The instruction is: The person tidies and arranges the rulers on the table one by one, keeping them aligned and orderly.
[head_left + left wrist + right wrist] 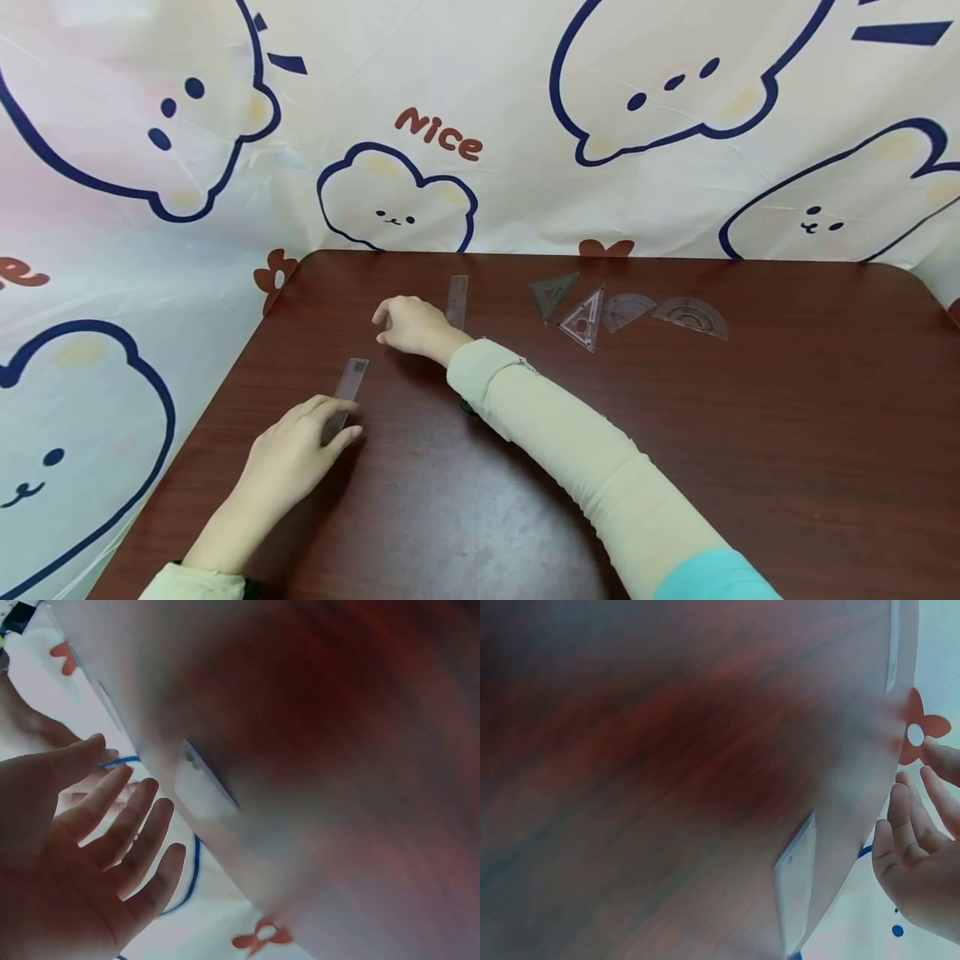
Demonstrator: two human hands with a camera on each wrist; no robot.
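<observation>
Right sleeve [573, 442] spans the table [525, 508]; right hand [416, 325], relaxed, holds nothing. Left hand [294, 450], equally loose, is over the near ruler [351, 382] — ungripped, apparently since the table bears it.

The surface [750, 458] is dark reddish brown with streaked wood grain. The cloth [517, 200] is off-white, printed with navy-outlined cartoon animals [397, 187], pale yellow patches, reddish-brown "Nice" lettering [438, 133] and brown flowers [264, 280] with white centres. The near ruler [351, 379] and far ruler [458, 293] are clear, looking greyish. One triangle [541, 295] is grey-green, the other triangle [596, 317] clear with whitish edges. The protractors [627, 309] are see-through. The right sleeve [577, 442] is cream, turquoise higher up.
</observation>
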